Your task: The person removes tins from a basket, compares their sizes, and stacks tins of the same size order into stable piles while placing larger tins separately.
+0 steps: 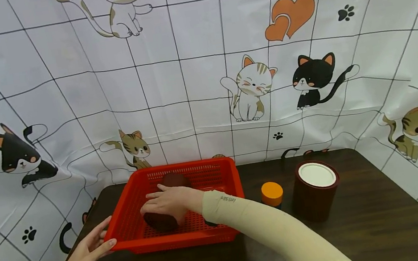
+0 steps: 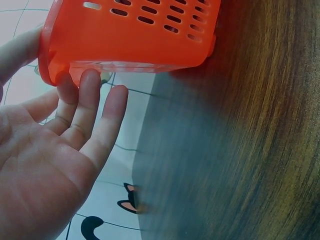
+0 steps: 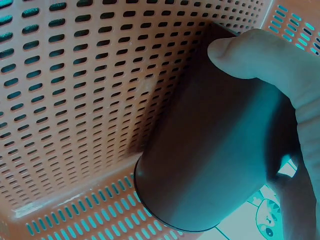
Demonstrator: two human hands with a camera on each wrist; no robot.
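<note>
A red plastic basket (image 1: 181, 241) with slotted walls stands on the dark wooden table. My left hand (image 1: 87, 252) holds its left rim; in the left wrist view, the thumb lies on one side of the rim (image 2: 47, 45) and the fingers bend beneath it. Inside the basket, my right hand (image 1: 169, 203) grips a dark brown cylindrical canister (image 3: 210, 135), which leans in the basket. From the head view, brown surfaces show in front of the hand and behind it (image 1: 176, 179); whether both belong to one canister I cannot tell.
Right of the basket stands a jar with an orange cap (image 1: 272, 192), partly behind my right sleeve (image 1: 264, 226). Farther right is a brown canister with a white lid (image 1: 315, 191). A sheet printed with cats (image 1: 202, 82) hangs behind the table (image 1: 369, 224).
</note>
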